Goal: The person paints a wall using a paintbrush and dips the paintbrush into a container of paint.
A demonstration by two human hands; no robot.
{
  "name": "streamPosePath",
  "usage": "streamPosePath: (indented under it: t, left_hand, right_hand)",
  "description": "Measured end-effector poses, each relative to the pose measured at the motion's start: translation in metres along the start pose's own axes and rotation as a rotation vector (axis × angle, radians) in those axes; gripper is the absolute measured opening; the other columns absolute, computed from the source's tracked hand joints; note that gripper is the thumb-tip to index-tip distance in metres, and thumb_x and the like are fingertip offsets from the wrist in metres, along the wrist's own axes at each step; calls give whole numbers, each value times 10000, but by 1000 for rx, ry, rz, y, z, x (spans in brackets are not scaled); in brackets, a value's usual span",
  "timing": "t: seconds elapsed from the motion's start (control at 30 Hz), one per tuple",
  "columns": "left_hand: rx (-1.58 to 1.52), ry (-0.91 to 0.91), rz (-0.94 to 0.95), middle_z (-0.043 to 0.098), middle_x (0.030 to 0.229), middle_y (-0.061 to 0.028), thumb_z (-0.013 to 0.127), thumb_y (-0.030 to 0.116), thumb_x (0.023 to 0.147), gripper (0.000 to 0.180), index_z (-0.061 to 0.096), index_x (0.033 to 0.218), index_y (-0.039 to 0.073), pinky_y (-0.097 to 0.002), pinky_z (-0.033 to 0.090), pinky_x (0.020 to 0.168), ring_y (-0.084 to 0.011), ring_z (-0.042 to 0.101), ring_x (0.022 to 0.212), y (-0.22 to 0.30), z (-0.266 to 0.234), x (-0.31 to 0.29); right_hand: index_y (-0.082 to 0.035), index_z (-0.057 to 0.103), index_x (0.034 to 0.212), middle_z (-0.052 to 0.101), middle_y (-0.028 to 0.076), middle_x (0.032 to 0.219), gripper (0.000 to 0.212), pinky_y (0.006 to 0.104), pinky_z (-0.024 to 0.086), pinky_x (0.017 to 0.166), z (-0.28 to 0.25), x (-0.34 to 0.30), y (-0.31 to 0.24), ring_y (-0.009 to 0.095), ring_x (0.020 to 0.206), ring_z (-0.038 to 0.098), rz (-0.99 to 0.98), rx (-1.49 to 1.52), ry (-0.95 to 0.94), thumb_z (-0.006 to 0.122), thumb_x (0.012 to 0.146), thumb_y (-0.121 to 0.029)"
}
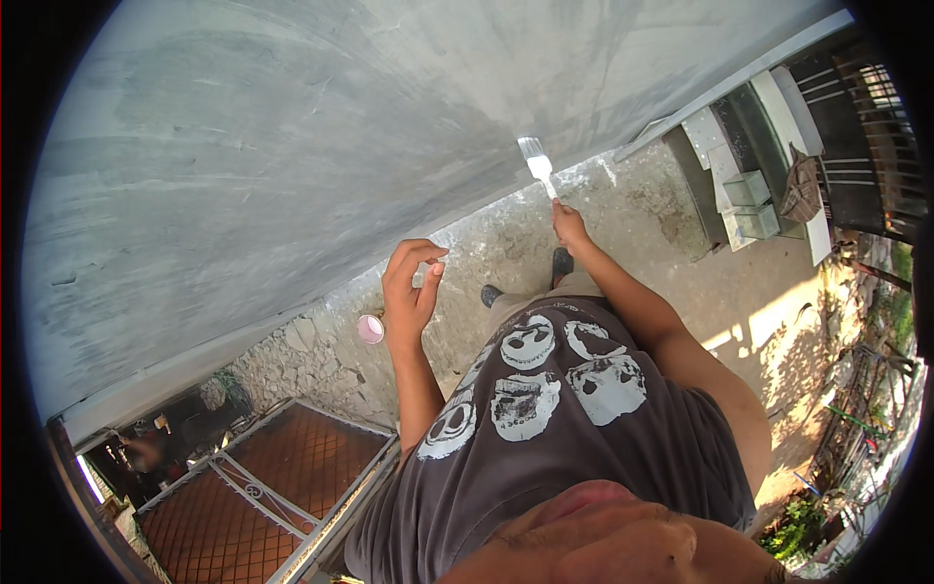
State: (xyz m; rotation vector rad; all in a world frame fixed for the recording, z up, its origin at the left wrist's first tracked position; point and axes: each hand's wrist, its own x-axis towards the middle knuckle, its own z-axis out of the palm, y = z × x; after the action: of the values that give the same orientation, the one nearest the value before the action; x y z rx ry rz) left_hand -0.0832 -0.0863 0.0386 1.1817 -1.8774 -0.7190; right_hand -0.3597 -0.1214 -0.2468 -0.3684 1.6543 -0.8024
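Observation:
My right hand [568, 224] is closed round the handle of a paintbrush [538, 165]. The brush is white with paint over its bristles and base, and its bristles point at the grey wall [389, 127]. Whether the tips touch the wall I cannot tell. Raised in front of the wall, my left hand [413, 280] is loosely curled with nothing in it; a gap shows between thumb and fingers. Just left of that wrist, lower down, a small pinkish-white pot [371, 329] stands on the ground, its inside partly visible.
White spatters mark the concrete floor [642, 209] along the wall's foot. A metal gate with mesh [282, 477] is at the lower left, beside broken stone paving [316, 355]. Boards and a glass box [751, 204] stand at the right, before a dark barred gate [866, 136].

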Motion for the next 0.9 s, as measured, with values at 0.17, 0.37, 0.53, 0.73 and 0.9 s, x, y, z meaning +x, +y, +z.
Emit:
streamPosePath:
  t: [0.17, 0.37, 0.53, 0.73, 0.9]
  left_hand:
    - [-13, 20, 1, 665, 967, -117, 704, 142, 933, 151, 706, 987, 1, -336, 507, 790, -236, 640, 850, -1, 3, -7]
    - [-26, 40, -25, 667, 954, -113, 719, 128, 905, 142, 708, 980, 8, -332, 504, 788, -240, 642, 851, -4, 22, -13]
    - [-35, 32, 0, 670, 949, -97, 725, 112, 885, 122, 710, 970, 26, -346, 492, 785, -241, 634, 834, -3, 45, -1]
    - [-29, 40, 3, 669, 943, -87, 727, 109, 876, 114, 712, 968, 44, -348, 477, 788, -236, 628, 821, -4, 46, 0]
    - [-19, 72, -10, 670, 943, -88, 729, 100, 869, 119, 713, 975, 49, -344, 478, 789, -233, 634, 827, -4, 56, -7]
  right_hand:
    - [-107, 525, 856, 383, -51, 593, 400, 276, 221, 388, -2, -42, -35, 76, 415, 309, -60, 233, -268, 476, 1086, -431]
    - [-110, 522, 888, 347, -74, 602, 386, 239, 201, 420, -11, -110, -66, 37, 451, 270, -475, 350, -546, 466, 1094, -431]
    - [-114, 513, 908, 334, -65, 609, 396, 233, 192, 410, -24, -35, -40, 42, 448, 256, -549, 164, -415, 459, 1090, -461]
    - [-120, 503, 921, 333, -57, 615, 418, 250, 168, 392, -25, -5, -9, 51, 439, 255, 293, 170, -253, 498, 1057, -515]
    - [-106, 489, 928, 362, -52, 620, 388, 237, 176, 400, -29, -83, -69, 46, 436, 267, -287, 342, -564, 454, 1090, -456]
